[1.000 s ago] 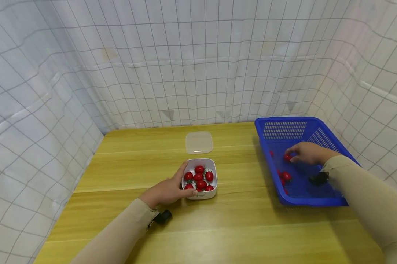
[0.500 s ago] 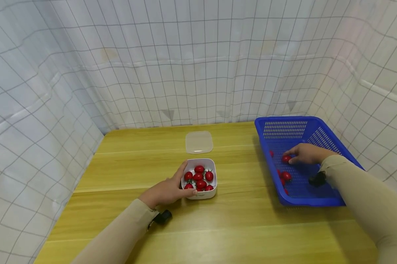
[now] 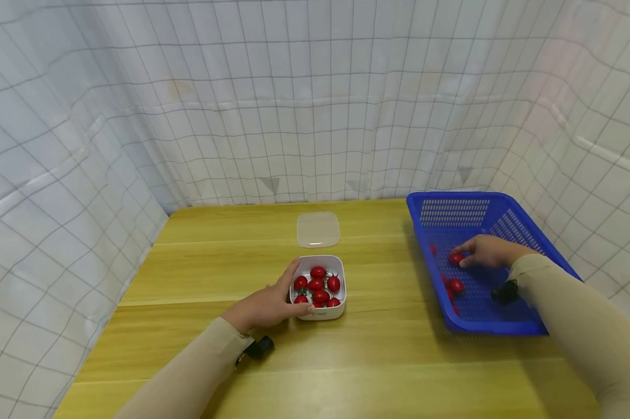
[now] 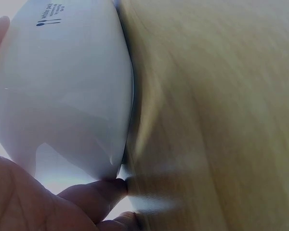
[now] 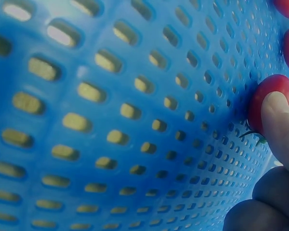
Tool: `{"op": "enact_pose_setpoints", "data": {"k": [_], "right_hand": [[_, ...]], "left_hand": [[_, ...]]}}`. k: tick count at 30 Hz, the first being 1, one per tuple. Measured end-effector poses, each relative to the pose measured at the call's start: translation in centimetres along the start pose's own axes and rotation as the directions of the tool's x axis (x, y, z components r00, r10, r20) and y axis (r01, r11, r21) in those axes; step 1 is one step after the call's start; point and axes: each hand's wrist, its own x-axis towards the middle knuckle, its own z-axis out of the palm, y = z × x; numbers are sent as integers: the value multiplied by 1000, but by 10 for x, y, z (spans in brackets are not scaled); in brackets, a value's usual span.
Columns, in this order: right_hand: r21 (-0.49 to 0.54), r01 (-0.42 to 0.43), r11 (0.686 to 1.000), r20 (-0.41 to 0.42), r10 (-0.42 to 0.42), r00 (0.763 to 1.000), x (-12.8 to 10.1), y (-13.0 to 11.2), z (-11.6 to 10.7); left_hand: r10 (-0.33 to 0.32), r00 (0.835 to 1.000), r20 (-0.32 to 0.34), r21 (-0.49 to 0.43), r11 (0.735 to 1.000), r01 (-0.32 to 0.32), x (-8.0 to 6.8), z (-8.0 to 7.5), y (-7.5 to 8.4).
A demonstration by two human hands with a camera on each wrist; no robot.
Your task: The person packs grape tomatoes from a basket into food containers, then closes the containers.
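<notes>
My left hand (image 3: 264,304) grips a small white food container (image 3: 321,314) from its left side, thumb on the front wall, index finger along the left rim. Several red cherry tomatoes (image 3: 321,297) with green stems lie in it. In the left wrist view, printed lettering marks the container's wall (image 4: 62,86), and fingers bend in close to its base. Inside the blue basket (image 3: 435,279), my right hand (image 3: 490,251) pinches a cherry tomato (image 3: 455,258). The right wrist view has the thumb pressed on this tomato (image 5: 262,103), low over the perforated floor, green stem downward.
More cherry tomatoes (image 3: 456,286) lie along the basket's left side. A translucent square lid (image 3: 318,230) rests on the wooden table (image 3: 215,256) behind the container. White grid-patterned curtains (image 3: 315,105) enclose the back and sides.
The right hand has shifted slightly within the basket and its thumb has come against the tomato. The head view has tilted up a little. The left hand stays on the container.
</notes>
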Motion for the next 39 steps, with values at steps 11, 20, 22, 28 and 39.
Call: {"op": "enact_pose_setpoints", "data": {"k": [11,20,22,28,39], "right_hand": [[-6,10,1000,-5,-10,1000,0,2,2],[-15,31,999,-12,-32,999,2,6,4],[-12,27,1000,-15,-28,1000,2,5,4],[-18,23,1000,-14,-23,1000,1,3,4],[0,20,1000,-8,-20,1000,1,4,4]], "left_hand": [[-6,1000,-6,-9,1000,6,-1,2,1],[-10,1000,-7,-12,1000,10,-2,3,3],[-8,1000,-6,-19,1000,8,-2,3,3],[-14,1000,-2,-17,1000,14,-2,3,3],[-13,1000,-6,-15,1000,13,-1,3,2]]}}
